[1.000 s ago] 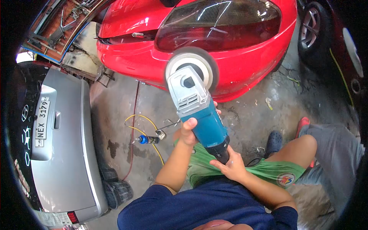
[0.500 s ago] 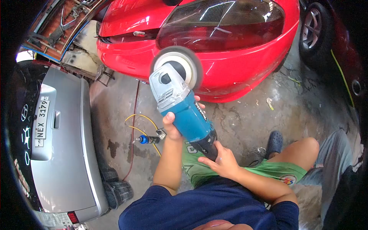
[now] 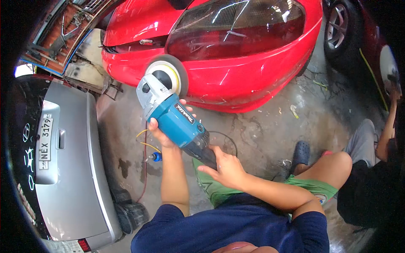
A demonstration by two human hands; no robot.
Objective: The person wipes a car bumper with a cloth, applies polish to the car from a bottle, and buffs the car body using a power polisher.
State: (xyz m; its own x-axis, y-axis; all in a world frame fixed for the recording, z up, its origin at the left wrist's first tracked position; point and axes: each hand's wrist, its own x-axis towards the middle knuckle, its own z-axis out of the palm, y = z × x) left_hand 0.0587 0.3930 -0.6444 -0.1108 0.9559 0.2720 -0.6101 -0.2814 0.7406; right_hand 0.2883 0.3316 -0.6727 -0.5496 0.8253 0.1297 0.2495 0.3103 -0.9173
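A teal and black Makita angle polisher (image 3: 179,120) with a silver head lies across both my hands. Wrapped under the front of its body, my left hand (image 3: 160,133) shows its thumb on one side and fingertips on the other. My right hand (image 3: 228,168) closes around the black rear handle. The round buffing pad (image 3: 166,76) is in front of the lower edge of a red car bumper (image 3: 236,82); I cannot tell whether they touch. Above the bumper sits a dark tail light (image 3: 236,31).
A silver car (image 3: 69,168) stands on the left. On the floor are a blue-topped tool (image 3: 157,157), a yellow cord (image 3: 147,144) and black buckets (image 3: 128,213). At right, another person's arm (image 3: 386,130) reaches to a pale disc on a dark red car, near a wheel (image 3: 337,27).
The polisher and both my hands have shifted left and slightly down, and its Makita label has turned more into view. The other person's arm and the pale disc have appeared at right.
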